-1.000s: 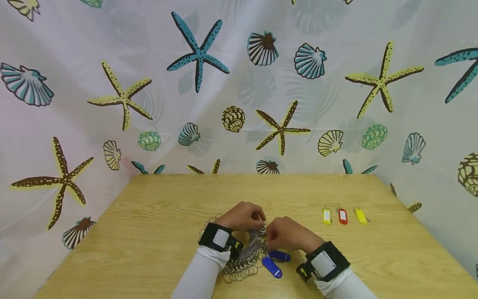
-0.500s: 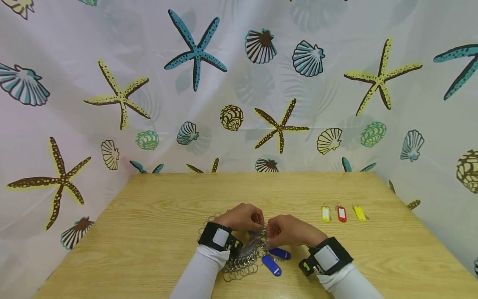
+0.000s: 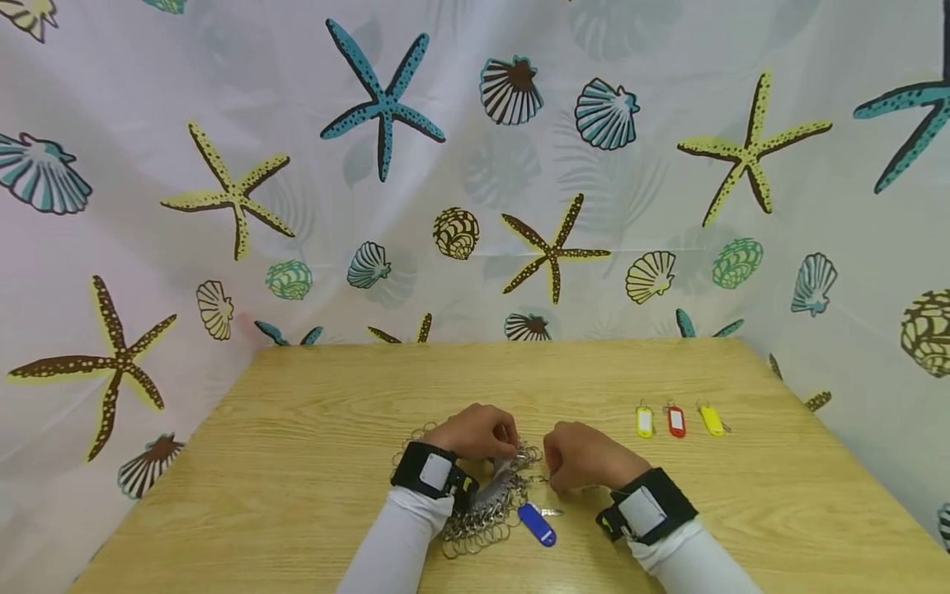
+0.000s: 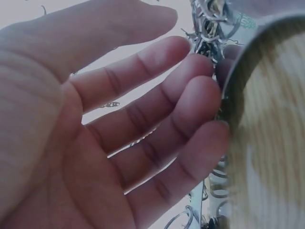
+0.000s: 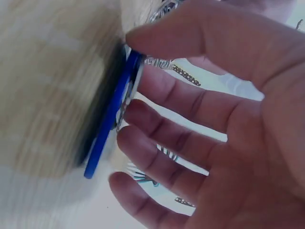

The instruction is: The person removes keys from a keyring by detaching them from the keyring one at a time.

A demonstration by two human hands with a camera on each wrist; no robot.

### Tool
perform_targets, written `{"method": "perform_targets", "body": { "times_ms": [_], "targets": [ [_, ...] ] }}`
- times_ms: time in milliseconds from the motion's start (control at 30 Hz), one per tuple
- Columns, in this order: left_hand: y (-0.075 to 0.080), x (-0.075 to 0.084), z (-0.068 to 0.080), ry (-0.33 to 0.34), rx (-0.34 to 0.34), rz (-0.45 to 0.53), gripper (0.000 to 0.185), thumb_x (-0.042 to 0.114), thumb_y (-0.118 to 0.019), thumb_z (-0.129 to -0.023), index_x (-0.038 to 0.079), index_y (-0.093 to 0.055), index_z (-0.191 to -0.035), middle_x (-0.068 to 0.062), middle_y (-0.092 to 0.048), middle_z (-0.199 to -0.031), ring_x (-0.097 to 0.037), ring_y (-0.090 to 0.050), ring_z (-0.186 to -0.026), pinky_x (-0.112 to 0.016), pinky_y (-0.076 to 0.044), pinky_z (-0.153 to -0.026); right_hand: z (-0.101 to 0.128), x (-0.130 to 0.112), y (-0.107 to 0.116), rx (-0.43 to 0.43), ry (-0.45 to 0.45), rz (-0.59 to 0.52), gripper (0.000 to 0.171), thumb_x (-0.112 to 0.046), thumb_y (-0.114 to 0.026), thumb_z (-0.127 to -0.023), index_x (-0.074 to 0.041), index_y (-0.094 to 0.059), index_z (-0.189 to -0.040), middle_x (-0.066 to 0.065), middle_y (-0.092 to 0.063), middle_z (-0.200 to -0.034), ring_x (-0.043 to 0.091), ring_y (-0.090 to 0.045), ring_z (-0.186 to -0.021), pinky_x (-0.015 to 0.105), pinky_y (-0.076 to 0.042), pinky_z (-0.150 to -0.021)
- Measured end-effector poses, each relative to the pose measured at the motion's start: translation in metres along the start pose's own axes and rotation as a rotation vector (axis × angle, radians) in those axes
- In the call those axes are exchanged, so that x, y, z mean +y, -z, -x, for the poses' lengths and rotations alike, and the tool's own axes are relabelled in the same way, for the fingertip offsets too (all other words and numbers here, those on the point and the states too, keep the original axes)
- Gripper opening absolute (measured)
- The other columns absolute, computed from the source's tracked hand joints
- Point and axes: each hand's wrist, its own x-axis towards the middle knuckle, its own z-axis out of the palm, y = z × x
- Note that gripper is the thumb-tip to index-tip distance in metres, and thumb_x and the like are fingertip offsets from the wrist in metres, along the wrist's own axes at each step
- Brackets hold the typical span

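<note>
Partly, hands [image 3: 530, 454] hide key rings [image 3: 482, 511].

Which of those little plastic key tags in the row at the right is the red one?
The red plastic key tag is the middle of the row, between the two yellow plastic key tags.

In the head view the right hand [image 3: 586, 464] hides the blue tag [image 5: 110, 117] it pinches, and the left hand [image 3: 478, 433] covers part of the key rings [image 3: 482, 516].
</note>
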Motion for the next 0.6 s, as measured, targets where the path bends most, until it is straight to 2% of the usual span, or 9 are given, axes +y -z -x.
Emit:
{"method": "perform_targets", "body": {
  "times_ms": [167,267,433,500,600],
  "targets": [
    [0.003,0.001,-0.003,-0.019,0.014,0.001,0.005,0.019,-0.068,-0.090,0.014,-0.069,-0.089,0.007,-0.064,-0.080,-0.006,-0.060,-0.071,-0.024,-0.048,-0.066,-0.001,-0.002,0.002,0.068,-0.008,0.109,0.020,-0.009,-0.076,-0.072,-0.019,-0.059,-0.071,-0.008,-0.054,-0.069,0.013,-0.051,-0.064,0.040,-0.039,-0.063],
    [0.003,0.003,-0.004,-0.027,0.017,0.007,0.005,0.019,-0.069,-0.090,0.014,-0.068,-0.088,0.006,-0.065,-0.079,-0.006,-0.060,-0.070,-0.024,-0.048,-0.066,-0.002,-0.003,0.003,0.085,-0.007,0.129,0.017,-0.011,-0.074,-0.075,-0.020,-0.060,-0.071,-0.009,-0.054,-0.069,0.013,-0.050,-0.065,0.042,-0.038,-0.067],
    [0.001,0.005,-0.004,-0.028,0.003,0.022,0.004,0.018,-0.069,-0.090,0.015,-0.068,-0.088,0.007,-0.065,-0.078,-0.005,-0.059,-0.068,-0.023,-0.048,-0.064,-0.004,0.003,0.002,0.108,0.054,0.027,0.017,-0.008,-0.068,-0.081,-0.018,-0.059,-0.069,-0.008,-0.052,-0.063,0.010,-0.048,-0.058,0.030,-0.039,-0.058],
    [0.000,0.005,-0.004,-0.026,-0.009,0.026,0.004,0.019,-0.069,-0.090,0.016,-0.069,-0.089,0.008,-0.064,-0.078,-0.005,-0.059,-0.068,-0.022,-0.047,-0.063,-0.005,0.006,0.001,0.117,0.096,-0.046,0.016,-0.007,-0.065,-0.084,-0.016,-0.059,-0.072,-0.008,-0.052,-0.063,0.009,-0.047,-0.055,0.027,-0.038,-0.053],
    [0.000,0.006,-0.004,-0.027,-0.032,0.050,0.005,0.022,-0.070,-0.090,0.018,-0.071,-0.091,0.009,-0.064,-0.079,-0.005,-0.059,-0.069,-0.022,-0.048,-0.063,-0.007,0.009,0.002,0.124,0.144,-0.163,0.013,-0.008,-0.061,-0.089,-0.014,-0.060,-0.078,-0.006,-0.055,-0.066,0.009,-0.048,-0.056,0.025,-0.039,-0.054]
  ]
}}
